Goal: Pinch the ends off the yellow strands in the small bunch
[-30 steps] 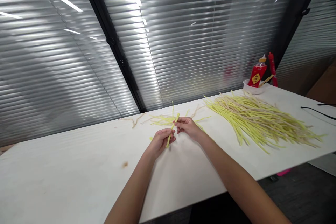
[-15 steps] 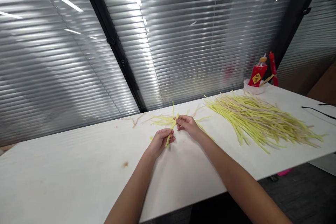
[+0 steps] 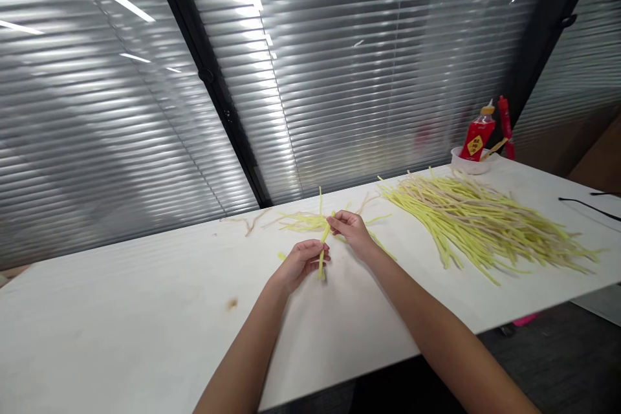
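Between my hands is a yellow pipe cleaner point(image 3: 325, 233), slanting above the white table point(image 3: 145, 310). My left hand point(image 3: 303, 259) pinches it around its middle, and its lower end hangs past the fingers. Near its upper end the thumb and fingers of my right hand point(image 3: 350, 228) are closed on it. Whether it is one stem or a few together is too small to tell. Just behind the hands lie loose yellow pipe cleaners point(image 3: 303, 222), partly covered by them.
A wide pile of yellow and beige pipe cleaners point(image 3: 485, 226) spreads on the right. Behind it stands a white bowl point(image 3: 468, 163) with a red bottle point(image 3: 478, 136). Metal blinds point(image 3: 339, 77) border the far edge. A brown stain point(image 3: 231, 303) marks the tabletop at left.
The pipe cleaner's lower end has swung to the right and now hangs straighter down. Both hands have shifted slightly right, still holding it.
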A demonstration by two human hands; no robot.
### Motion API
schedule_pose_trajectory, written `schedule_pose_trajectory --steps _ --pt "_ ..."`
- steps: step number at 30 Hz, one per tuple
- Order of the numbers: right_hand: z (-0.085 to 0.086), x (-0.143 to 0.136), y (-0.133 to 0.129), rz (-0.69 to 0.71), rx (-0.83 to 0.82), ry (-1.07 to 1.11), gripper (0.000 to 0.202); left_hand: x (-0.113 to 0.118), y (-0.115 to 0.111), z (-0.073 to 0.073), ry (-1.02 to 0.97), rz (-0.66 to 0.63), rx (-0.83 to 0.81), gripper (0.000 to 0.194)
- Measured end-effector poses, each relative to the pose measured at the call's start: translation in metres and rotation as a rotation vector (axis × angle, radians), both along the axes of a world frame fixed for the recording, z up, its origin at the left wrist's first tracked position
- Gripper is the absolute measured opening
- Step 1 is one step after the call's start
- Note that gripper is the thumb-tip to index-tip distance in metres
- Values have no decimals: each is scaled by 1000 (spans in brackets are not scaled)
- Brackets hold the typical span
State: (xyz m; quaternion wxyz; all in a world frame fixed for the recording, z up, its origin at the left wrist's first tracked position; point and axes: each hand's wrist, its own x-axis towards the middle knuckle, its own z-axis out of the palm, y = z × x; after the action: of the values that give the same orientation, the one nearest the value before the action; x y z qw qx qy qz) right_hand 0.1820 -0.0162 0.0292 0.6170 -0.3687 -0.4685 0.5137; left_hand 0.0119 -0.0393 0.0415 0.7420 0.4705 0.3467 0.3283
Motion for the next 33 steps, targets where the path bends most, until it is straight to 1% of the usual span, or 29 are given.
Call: schedule_pose_trajectory --steps 5,8,12,16,20,23,27,33 --pt "1 0 -1 44 -39 48 33 1 0 0 -3 50 -9 21" --pt "3 1 -2 73 -53 96 31 2 0 1 -55 70 -17 22" --pt "6 2 -3 83 -62 123 28 4 1 3 -122 146 -18 24" --pt "7 3 -5 73 -38 30 25 4 2 3 -96 232 19 28" --pt "4 4 -5 92 -7 -76 22 4 5 0 -96 351 69 30" --pt "-1 1 -4 126 -9 -135 23 3 9 -3 -130 424 74 29" --pt "-9 -9 -5 184 -59 -171 29 1 12 -8 -144 516 86 29" --pt "-11 -21 -8 281 -39 -188 32 3 11 -7 -80 614 156 29"
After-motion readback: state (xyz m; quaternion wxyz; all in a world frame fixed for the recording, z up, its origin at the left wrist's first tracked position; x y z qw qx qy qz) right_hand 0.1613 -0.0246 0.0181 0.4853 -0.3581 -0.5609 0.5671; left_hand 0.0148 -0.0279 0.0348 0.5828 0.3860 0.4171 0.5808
